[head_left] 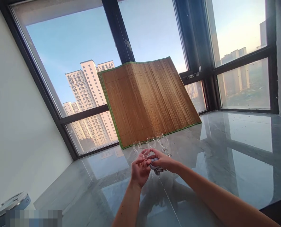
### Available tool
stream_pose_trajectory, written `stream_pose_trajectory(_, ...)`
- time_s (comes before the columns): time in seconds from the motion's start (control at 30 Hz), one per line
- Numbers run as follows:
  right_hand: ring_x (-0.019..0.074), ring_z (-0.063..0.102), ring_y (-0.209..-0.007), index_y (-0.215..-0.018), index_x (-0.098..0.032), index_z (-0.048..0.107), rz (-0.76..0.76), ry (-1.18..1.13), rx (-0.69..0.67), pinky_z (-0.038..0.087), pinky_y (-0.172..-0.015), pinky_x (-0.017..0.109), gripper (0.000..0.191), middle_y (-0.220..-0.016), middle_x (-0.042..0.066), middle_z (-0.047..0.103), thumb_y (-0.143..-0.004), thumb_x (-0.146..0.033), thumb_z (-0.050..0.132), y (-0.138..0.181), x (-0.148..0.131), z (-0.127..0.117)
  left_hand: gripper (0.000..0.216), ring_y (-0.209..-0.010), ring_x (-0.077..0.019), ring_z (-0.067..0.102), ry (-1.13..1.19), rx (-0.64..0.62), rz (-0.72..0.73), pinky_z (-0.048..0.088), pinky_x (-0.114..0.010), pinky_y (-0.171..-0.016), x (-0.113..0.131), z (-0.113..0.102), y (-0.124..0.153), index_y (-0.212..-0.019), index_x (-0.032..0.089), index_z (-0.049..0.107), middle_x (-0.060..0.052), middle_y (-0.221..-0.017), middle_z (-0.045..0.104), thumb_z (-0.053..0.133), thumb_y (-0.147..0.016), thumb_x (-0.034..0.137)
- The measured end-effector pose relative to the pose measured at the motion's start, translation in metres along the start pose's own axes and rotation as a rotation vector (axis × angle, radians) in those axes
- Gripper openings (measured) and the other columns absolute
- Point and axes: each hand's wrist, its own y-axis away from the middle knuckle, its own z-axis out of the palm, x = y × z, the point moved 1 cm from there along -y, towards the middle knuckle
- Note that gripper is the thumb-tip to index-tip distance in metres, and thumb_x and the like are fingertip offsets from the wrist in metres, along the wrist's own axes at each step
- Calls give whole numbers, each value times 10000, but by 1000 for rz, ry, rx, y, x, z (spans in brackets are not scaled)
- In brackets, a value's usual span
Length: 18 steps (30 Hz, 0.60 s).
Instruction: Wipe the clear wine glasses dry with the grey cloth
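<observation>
My left hand (140, 172) is closed around the lower part of a clear stemmed glass (143, 146), whose rim and bowl show just above the fingers. Against it, my right hand (163, 161) grips a crumpled grey cloth (157, 170), part of which hangs below the palm. The fingers of both hands meet and hide the glass's stem and base. Just beyond stand several more clear glasses, among them one on the left (136, 147), one in the middle (151, 142) and a stemmed one (163, 143) by my right hand.
A brown bamboo mat (145, 101) with green edging leans upright against the window behind the glasses. The glossy grey marble surface (88, 195) reflects the windows. A lidded container (11, 205) is at the lower left, beside the white wall (19, 126).
</observation>
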Motion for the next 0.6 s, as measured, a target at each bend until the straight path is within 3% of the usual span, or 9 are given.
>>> stream_pose_trajectory(0.17, 96, 567, -554, -1112, -230, 580, 27, 47, 5, 361, -463, 172, 496, -810, -7, 676, -646, -304, 733, 1, 1, 7, 464, -507, -13, 403, -3, -21, -41, 324, -112, -386, 0, -4, -1, -1137, 197, 586, -91, -1276, 574, 546, -679, 135)
stream_pose_trajectory(0.33, 79, 538, -534, -1120, -251, 559, 73, 70, 48, 347, -454, 161, 487, -817, -20, 662, -659, -286, 711, -4, 8, 4, 425, -505, -35, 442, -54, 79, -33, 324, -141, -386, 3, -9, -4, -1100, 188, 580, -107, -1210, 601, 568, -676, 192)
stream_pose_trajectory(0.6, 57, 432, -449, -1124, -244, 551, 153, 173, 130, 245, -370, 167, 511, -829, -14, 617, -631, -244, 680, -7, 20, 1, 408, -445, -50, 490, -368, 174, 62, 299, -176, -401, -1, -15, -9, -1103, 202, 503, -91, -1148, 646, 563, -706, 273)
